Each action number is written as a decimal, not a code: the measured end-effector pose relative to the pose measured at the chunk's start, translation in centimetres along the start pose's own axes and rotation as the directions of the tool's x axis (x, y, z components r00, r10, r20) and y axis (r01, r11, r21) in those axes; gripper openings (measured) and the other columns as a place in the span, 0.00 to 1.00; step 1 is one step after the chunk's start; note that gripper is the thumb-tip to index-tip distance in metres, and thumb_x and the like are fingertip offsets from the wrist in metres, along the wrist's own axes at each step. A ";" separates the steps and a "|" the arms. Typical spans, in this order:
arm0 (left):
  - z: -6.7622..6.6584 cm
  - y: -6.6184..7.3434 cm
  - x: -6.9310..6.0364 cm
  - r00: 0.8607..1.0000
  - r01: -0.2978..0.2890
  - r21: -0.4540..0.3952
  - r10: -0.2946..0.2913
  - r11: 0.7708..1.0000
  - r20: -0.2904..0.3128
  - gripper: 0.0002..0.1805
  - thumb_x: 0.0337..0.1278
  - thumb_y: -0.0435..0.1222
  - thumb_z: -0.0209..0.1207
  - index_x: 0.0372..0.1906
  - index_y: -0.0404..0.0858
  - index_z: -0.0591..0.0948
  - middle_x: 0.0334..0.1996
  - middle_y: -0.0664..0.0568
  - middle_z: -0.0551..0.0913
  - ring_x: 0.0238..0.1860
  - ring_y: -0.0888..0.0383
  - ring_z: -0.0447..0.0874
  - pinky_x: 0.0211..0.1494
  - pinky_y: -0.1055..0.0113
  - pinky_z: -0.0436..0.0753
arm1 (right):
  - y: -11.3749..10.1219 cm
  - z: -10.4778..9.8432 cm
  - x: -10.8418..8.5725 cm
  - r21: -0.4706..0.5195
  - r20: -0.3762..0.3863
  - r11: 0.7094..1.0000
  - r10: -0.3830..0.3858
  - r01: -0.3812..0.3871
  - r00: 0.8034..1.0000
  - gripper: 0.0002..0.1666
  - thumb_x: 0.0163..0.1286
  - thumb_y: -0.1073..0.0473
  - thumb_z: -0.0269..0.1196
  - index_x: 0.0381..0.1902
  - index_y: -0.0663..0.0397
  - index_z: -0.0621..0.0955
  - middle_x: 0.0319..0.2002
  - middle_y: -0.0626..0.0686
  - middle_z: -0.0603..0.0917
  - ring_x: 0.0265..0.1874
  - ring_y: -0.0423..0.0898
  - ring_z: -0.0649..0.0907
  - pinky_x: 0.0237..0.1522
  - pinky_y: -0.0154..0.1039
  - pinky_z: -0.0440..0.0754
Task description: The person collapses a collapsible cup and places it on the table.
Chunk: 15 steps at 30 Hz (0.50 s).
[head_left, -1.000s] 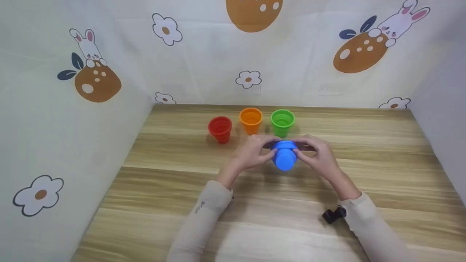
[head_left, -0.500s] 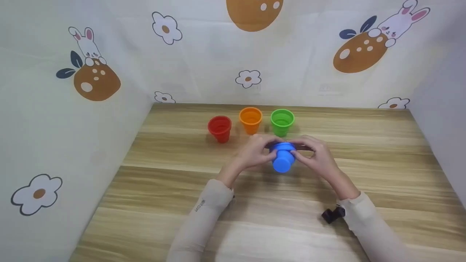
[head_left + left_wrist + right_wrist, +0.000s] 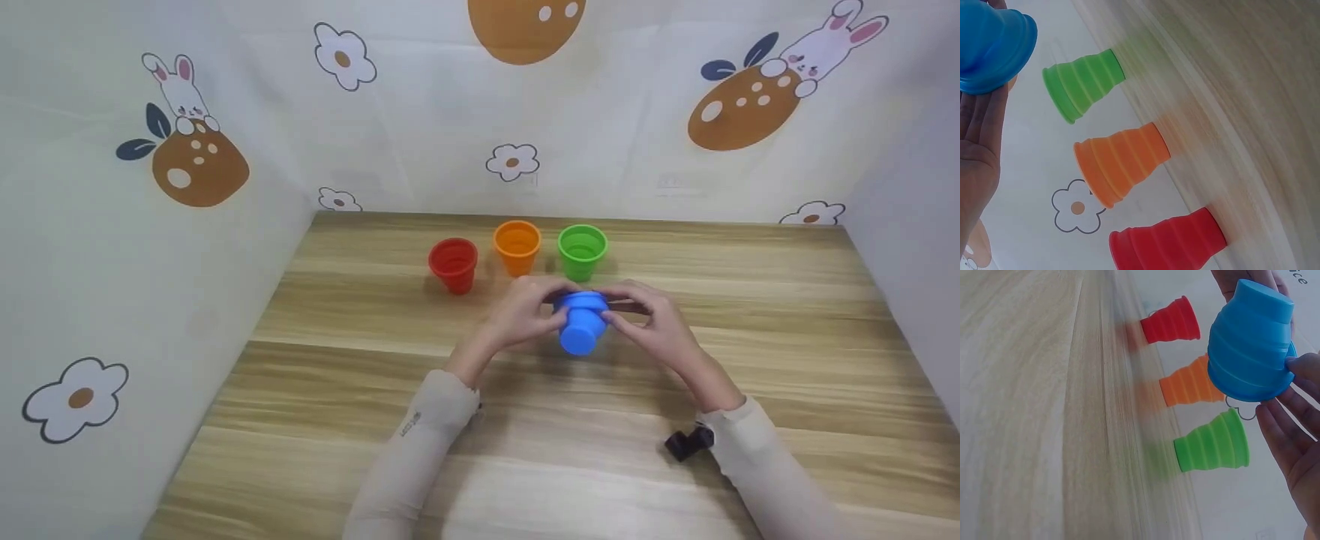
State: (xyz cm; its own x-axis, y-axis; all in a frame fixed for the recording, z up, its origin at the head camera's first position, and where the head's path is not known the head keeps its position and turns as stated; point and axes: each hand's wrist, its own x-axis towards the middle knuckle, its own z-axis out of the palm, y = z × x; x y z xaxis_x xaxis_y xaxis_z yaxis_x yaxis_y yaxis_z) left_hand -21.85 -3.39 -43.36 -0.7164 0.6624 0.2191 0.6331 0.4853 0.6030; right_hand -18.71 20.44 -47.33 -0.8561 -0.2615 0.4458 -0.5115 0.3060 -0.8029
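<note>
Both hands hold a blue ribbed collapsible cup [image 3: 579, 339] above the table, its round base facing the head camera. My left hand [image 3: 527, 313] grips the rim side from the left, thumb on the near side. From the right, my right hand [image 3: 654, 322] pinches the rim between thumb and fingers. In the right wrist view the blue cup [image 3: 1249, 343] has a bulging, stepped wall. A green cup [image 3: 582, 251], an orange cup [image 3: 517, 247] and a red cup [image 3: 454, 265] stand upright just beyond the hands. The blue cup's mouth is hidden in the head view.
The wood-grain table [image 3: 337, 420] runs back to a patterned cloth wall [image 3: 420, 112] with flowers and rabbits. More cloth rises along the left and right sides. A small black object [image 3: 688, 444] sits at the right sleeve's cuff.
The blue cup has tilted slightly, its base shifting a little left and toward the person. Both hands keep their hold and barely move. The other cups stay put.
</note>
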 end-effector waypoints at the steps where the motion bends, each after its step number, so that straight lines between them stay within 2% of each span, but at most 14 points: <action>1: 0.0 0.0 0.0 1.000 -0.001 -0.007 0.001 1.000 -0.004 0.19 0.64 0.37 0.61 0.58 0.39 0.81 0.54 0.49 0.86 0.53 0.55 0.84 0.63 0.67 0.81 | 0.0 0.0 0.0 0.001 0.000 1.000 0.005 -0.005 1.000 0.18 0.62 0.71 0.68 0.52 0.62 0.84 0.49 0.59 0.87 0.48 0.31 0.84 0.51 0.52 0.86; 3: 0.0 0.0 -0.1 1.000 -0.007 -0.021 0.006 1.000 -0.012 0.18 0.64 0.37 0.61 0.58 0.38 0.81 0.53 0.49 0.86 0.53 0.55 0.84 0.62 0.67 0.82 | 0.1 0.0 0.0 0.007 0.002 1.000 0.016 -0.016 1.000 0.19 0.63 0.71 0.68 0.52 0.62 0.84 0.49 0.60 0.87 0.48 0.32 0.84 0.51 0.50 0.86; 10: 0.1 -0.2 -0.2 0.997 -0.059 -0.043 0.057 0.997 -0.057 0.17 0.62 0.34 0.62 0.55 0.34 0.81 0.50 0.45 0.86 0.50 0.52 0.85 0.59 0.66 0.84 | 0.0 -0.2 -0.2 0.068 0.027 0.996 0.061 -0.063 0.998 0.21 0.65 0.70 0.66 0.56 0.62 0.82 0.52 0.60 0.85 0.50 0.36 0.85 0.55 0.33 0.84; 15: 0.0 -0.2 -0.3 0.998 -0.038 -0.070 0.034 0.997 -0.057 0.17 0.63 0.34 0.62 0.56 0.34 0.80 0.51 0.45 0.86 0.51 0.53 0.85 0.59 0.66 0.84 | -0.1 -0.2 -0.3 0.071 0.025 0.995 0.070 -0.072 0.997 0.20 0.65 0.70 0.65 0.56 0.62 0.82 0.52 0.61 0.86 0.50 0.31 0.84 0.54 0.31 0.84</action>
State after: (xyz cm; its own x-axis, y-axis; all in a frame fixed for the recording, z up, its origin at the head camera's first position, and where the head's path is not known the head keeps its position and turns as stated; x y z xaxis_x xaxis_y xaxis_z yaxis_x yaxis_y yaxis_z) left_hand -21.78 -3.64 -43.57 -0.7097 0.6453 0.2827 0.6379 0.4184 0.6465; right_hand -18.48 20.68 -47.31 -0.8878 -0.2625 0.3779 -0.4421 0.2585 -0.8589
